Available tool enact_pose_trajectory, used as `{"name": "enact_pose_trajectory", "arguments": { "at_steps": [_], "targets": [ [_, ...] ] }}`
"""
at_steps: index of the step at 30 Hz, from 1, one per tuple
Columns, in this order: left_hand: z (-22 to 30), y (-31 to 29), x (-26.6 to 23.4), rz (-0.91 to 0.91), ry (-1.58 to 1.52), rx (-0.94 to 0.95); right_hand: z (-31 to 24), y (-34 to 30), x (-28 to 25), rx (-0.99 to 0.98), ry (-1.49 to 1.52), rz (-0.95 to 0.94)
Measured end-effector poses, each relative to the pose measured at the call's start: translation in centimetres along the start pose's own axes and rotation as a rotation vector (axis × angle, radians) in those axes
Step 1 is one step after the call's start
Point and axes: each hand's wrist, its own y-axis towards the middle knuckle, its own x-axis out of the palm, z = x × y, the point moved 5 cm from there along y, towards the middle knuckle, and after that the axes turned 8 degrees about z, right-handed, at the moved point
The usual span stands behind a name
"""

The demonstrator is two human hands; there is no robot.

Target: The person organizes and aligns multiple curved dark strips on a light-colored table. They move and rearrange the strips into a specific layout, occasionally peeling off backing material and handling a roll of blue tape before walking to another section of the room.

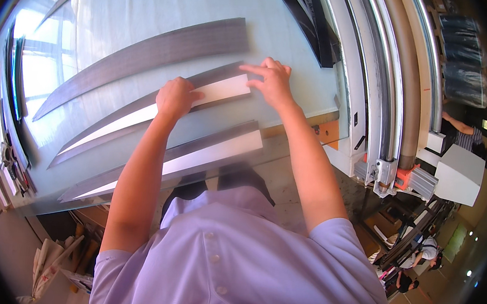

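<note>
A long white strip [223,89], tapering to a point at the left, lies over a dark grey sheet [144,100] on the glass table. My left hand [175,97] is curled on the white strip, thumb out along it. At the strip's wide end, my right hand [271,84] holds its index finger and thumb apart, fingertips near the corner. Closer to me lies another dark grey piece [201,142] with a second white strip [214,151] on it. Beyond my hands is a curved dark grey piece [147,57].
The glass table [294,98] spreads under both hands. To the right stands a machine with long metal rollers [389,78] and a white end housing [460,174]. Dark bars [310,22] lie at the far edge. Other people [425,252] appear at far right.
</note>
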Motion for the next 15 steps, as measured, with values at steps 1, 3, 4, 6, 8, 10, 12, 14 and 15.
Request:
{"name": "enact_pose_trajectory", "arguments": {
  "at_steps": [1,3,4,6,8,10,12,14,15],
  "targets": [
    [0.04,-0.13,-0.06,0.009,-0.001,-0.004,0.16,0.05,0.07,-0.001,0.012,0.004],
    [-0.02,-0.17,-0.07,0.017,-0.001,-0.009,0.25,0.11,0.10,0.007,0.027,0.000],
    [-0.09,-0.16,-0.03,0.015,0.000,-0.011,0.19,0.15,0.05,0.017,0.029,-0.008],
    [-0.24,-0.11,0.04,0.014,0.007,-0.008,0.08,0.16,-0.02,0.023,0.035,-0.014],
    [-0.41,-0.09,0.13,0.017,0.019,0.002,-0.05,0.10,-0.09,0.017,0.042,-0.008],
    [-0.38,-0.09,0.20,0.033,0.004,0.007,0.06,0.09,-0.09,0.032,0.037,-0.019],
    [-0.31,-0.13,0.22,0.042,-0.004,0.008,0.01,0.04,-0.08,0.033,0.029,-0.016],
    [-0.28,-0.17,0.18,0.046,-0.004,0.006,-0.19,-0.15,-0.05,0.021,0.018,0.000],
    [-0.23,-0.27,0.15,0.049,-0.004,0.014,-0.32,-0.26,-0.07,0.016,0.002,0.013]
  ]
}}
